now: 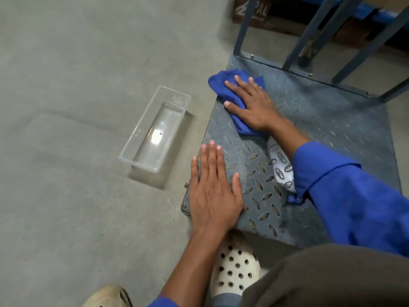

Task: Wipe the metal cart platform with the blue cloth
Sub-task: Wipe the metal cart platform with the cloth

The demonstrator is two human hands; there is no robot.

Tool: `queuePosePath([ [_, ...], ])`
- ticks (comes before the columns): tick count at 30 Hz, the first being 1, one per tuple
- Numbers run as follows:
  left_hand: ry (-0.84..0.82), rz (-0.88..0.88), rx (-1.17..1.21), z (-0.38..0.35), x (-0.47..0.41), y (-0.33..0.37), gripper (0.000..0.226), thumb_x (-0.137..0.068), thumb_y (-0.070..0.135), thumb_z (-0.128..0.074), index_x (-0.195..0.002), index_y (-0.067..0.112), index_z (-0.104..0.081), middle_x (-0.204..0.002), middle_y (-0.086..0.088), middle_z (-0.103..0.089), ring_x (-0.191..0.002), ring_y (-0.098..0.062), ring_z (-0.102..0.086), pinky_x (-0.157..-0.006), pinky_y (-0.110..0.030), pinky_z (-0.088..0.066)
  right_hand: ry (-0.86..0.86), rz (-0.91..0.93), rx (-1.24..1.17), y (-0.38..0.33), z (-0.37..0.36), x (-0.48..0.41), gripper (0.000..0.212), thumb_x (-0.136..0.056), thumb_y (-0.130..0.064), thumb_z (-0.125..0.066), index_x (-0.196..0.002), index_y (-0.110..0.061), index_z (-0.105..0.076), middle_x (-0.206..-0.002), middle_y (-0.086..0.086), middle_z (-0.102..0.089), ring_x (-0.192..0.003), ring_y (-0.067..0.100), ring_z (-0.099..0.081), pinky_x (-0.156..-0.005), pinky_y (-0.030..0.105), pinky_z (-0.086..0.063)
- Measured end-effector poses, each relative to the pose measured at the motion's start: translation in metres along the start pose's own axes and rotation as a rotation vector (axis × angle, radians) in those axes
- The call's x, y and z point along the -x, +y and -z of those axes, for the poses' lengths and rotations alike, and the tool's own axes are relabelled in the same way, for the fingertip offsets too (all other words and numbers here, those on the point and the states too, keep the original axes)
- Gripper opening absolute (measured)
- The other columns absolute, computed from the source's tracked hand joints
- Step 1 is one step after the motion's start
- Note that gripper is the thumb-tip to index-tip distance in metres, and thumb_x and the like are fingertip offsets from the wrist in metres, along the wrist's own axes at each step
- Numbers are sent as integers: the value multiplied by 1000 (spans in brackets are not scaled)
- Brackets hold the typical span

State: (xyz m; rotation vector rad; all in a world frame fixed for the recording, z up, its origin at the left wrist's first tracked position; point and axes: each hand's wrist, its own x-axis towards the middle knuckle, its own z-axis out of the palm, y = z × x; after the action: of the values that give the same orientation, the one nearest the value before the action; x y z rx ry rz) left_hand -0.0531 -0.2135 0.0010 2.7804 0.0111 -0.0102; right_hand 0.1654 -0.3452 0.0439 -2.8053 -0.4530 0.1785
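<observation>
The metal cart platform (327, 134) is grey tread plate with raised oval marks and fills the right half of the view. A crumpled blue cloth (223, 85) lies at its far left corner. My right hand (252, 105) presses flat on the cloth, fingers spread toward the platform's left edge. My left hand (212, 189) rests palm down and open on the platform's near left edge, holding nothing. A bright worn patch (281, 169) shows on the plate beside my right sleeve.
A clear plastic tray (132, 151) sits on the concrete floor left of the cart. Grey handle bars (241, 25) rise from the platform's far edge. My white perforated shoe (236, 267) is under the near edge, a tan shoe (108, 295) further left.
</observation>
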Motion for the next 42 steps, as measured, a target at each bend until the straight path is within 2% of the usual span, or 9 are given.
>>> queuePosePath([
  [4, -69, -74, 3, 8, -40, -6, 76, -109, 52, -6, -171, 10, 12, -179, -11, 21, -166, -20, 22, -136, -43, 10, -41, 215, 48, 2, -16, 18, 71, -99, -78, -37, -165, -53, -27, -178, -18, -17, -164, 11, -2, -134, 46, -7],
  [10, -94, -145, -37, 13, -74, -12, 79, -108, 56, -3, -171, 10, 11, -179, -10, 20, -166, -20, 22, -135, -44, 12, 24, -155, 2, 42, 17, -30, 79, -94, -84, -33, -166, -52, -23, -180, -10, -15, -168, 27, -5, -134, 58, -8],
  [16, -94, -194, -45, 14, -99, -16, 82, -106, 57, -4, -172, 8, 6, -180, -12, 15, -167, -21, 18, -135, -47, 11, -13, 207, 31, 31, -5, -11, 73, -98, -79, -42, -164, -53, -29, -178, -16, -20, -167, 19, -9, -135, 48, -10],
  [19, -102, -203, -61, 15, -103, -15, 82, -107, 59, -3, -171, 10, 10, -179, -11, 20, -166, -21, 22, -135, -48, 11, 69, 25, -68, 54, 9, -29, 77, -92, -82, -44, -162, -52, -36, -176, -14, -26, -167, 22, -14, -134, 56, -14],
  [23, -72, -179, -66, 11, -112, -7, 82, -108, 60, -4, -171, 10, 11, -179, -12, 21, -165, -21, 23, -135, -49, 9, 102, -92, -23, 50, 10, -54, 81, -89, -86, -35, -163, -53, -33, -177, -11, -26, -167, 24, -13, -134, 55, -12],
  [30, -60, -166, -59, 7, -134, -3, 85, -107, 63, -5, -171, 10, 9, -179, -13, 19, -166, -22, 21, -135, -51, 5, 4, 133, -46, 42, 13, -96, 70, -98, -77, -51, -161, -49, -42, -175, -15, -30, -166, 21, -16, -136, 47, -10],
  [35, -47, -168, -62, 6, -132, -2, 85, -107, 63, -7, -172, 10, 7, -180, -13, 16, -167, -23, 18, -135, -53, 2, 240, -143, -85, 75, 6, -58, 73, -94, -75, -46, -160, -44, -46, -173, -10, -36, -165, 25, -23, -134, 46, -19],
  [37, -48, -168, -60, 6, -133, -1, 85, -107, 63, -7, -172, 9, 7, -180, -13, 15, -167, -23, 18, -135, -53, 2, 238, -190, -7, 67, 5, -62, 73, -94, -75, -42, -161, -47, -42, -175, -11, -33, -165, 26, -20, -134, 47, -18],
  [42, -54, -161, -60, 8, -132, -1, 84, -108, 61, -6, -171, 7, 7, -179, -16, 16, -167, -25, 18, -135, -51, 5, -10, 243, 86, 52, 9, -77, 67, -102, -73, -36, -164, -48, -35, -176, -13, -27, -165, 13, -14, -136, 39, -7],
])
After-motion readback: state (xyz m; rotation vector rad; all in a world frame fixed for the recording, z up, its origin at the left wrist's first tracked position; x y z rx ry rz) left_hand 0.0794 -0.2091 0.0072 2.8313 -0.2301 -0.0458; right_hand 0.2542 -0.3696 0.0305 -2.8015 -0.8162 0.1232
